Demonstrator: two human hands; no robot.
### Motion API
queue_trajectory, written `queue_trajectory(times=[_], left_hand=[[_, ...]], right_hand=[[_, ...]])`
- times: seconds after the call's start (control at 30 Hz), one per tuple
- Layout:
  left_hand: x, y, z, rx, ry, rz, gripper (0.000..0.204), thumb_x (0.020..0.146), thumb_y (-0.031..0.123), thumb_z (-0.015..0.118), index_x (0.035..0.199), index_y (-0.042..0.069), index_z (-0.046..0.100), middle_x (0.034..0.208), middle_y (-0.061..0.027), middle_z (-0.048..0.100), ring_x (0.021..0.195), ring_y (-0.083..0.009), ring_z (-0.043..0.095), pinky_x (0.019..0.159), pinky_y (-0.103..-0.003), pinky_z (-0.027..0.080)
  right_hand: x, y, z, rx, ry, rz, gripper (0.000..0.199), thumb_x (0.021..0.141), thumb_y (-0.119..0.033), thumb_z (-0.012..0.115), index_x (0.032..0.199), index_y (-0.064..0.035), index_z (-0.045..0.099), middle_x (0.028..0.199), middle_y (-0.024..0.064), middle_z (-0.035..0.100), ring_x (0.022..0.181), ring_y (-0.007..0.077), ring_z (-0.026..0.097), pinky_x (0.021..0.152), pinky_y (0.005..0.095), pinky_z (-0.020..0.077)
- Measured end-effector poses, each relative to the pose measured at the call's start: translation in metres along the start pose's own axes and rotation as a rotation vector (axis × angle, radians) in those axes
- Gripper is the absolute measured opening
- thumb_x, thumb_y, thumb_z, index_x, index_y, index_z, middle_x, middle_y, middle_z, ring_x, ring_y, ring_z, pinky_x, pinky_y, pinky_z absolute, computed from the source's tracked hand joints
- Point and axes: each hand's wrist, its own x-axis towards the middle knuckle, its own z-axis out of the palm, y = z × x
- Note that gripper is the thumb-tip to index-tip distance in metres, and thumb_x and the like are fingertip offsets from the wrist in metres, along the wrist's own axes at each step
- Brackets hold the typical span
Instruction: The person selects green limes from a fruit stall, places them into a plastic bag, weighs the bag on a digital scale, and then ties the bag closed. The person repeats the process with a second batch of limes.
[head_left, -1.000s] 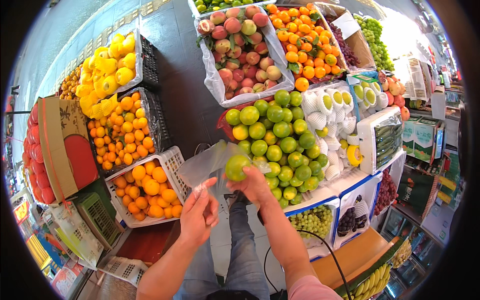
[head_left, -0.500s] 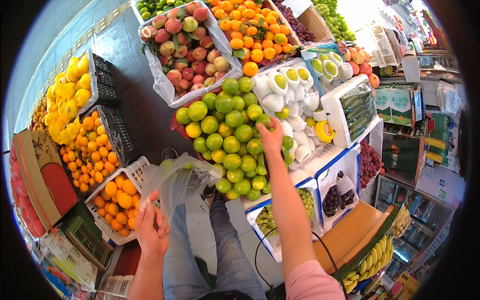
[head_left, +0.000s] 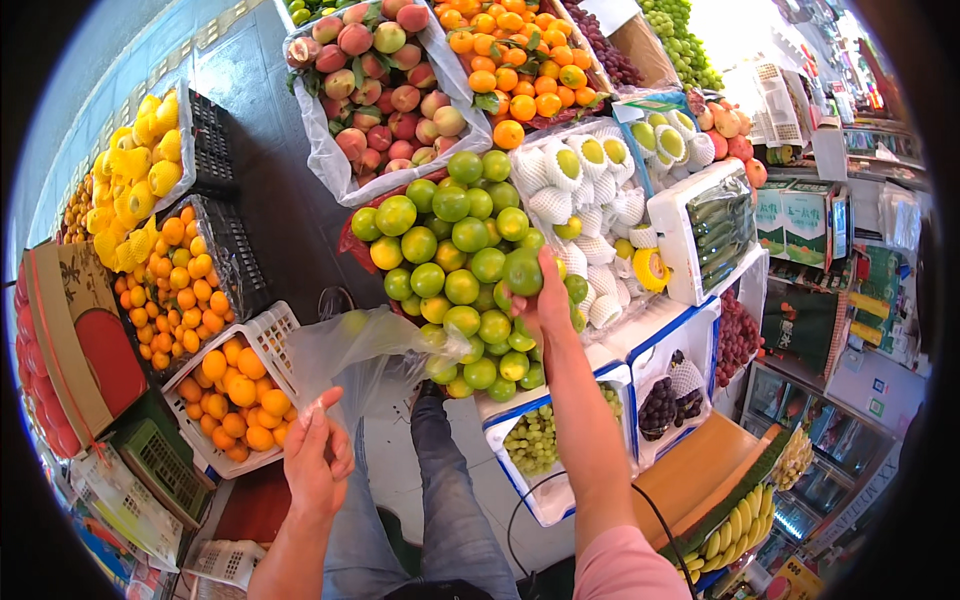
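the right hand's [head_left: 548, 295] fingers are clamped on a green citrus fruit [head_left: 522, 273], over or touching the citrus pile [head_left: 419, 244]; the left hand's [head_left: 318, 460] fingers look pinched together on the edge of a clear bag [head_left: 350, 355], which sags between the two. the round fruit could roll from a loose grip and knock others down; the thin bag could slide free if that pinch slackens. counted: two hands, one held fruit, one bag, one white crate [head_left: 262, 345] left of the left fingers; the pile overlaps too much to count.
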Motion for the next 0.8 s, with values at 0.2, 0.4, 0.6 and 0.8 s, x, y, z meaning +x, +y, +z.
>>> queue_trajectory(times=[0.2,0.4,0.6,0.8], left_hand=[[-0.001,-0.002,0.004,-0.079,-0.049,-0.025,0.036,0.104,0.024,0.041,0.132,0.002,0.048,0.065,0.0009,0.044,0.046,-0.0061,0.034,0.043,-0.022,0.028],[0.001,-0.003,0.016,-0.151,-0.021,-0.036,0.037,0.104,0.028,0.042,0.13,0.004,0.049,0.062,0.0011,0.043,0.043,-0.0061,0.033,0.041,-0.02,0.026],[-0.002,-0.005,0.014,-0.154,-0.011,-0.032,0.037,0.104,0.027,0.04,0.132,0.004,0.047,0.064,0.0004,0.043,0.044,-0.0065,0.033,0.043,-0.021,0.027],[0.007,-0.004,-0.009,-0.058,0.197,0.002,0.035,0.104,0.027,0.042,0.126,0.002,0.051,0.063,0.0023,0.041,0.044,-0.0042,0.031,0.041,-0.02,0.025]], right_hand=[[-0.062,0.024,0.065,-0.59,-0.011,-0.503,0.067,0.07,-0.007,0.08,0.129,-0.0045,0.048,0.116,0.0096,0.058,0.103,0.0217,0.059,0.09,0.0321,0.0481],[-0.085,0.074,0.105,-0.82,-0.145,-0.425,0.073,0.067,-0.022,0.084,0.129,-0.0051,0.05,0.119,0.012,0.057,0.107,0.0223,0.058,0.091,0.0331,0.0476],[-0.073,0.1,0.098,-0.809,-0.228,-0.242,0.052,0.076,-0.026,0.08,0.118,-0.0037,0.061,0.101,0.0064,0.063,0.083,0.014,0.061,0.076,0.0288,0.0507],[0.086,0.035,-0.003,-0.955,0.614,-0.519,0.059,0.077,-0.028,0.075,0.124,0.0012,0.055,0.108,0.0173,0.063,0.09,0.0284,0.062,0.084,0.0367,0.0511]])
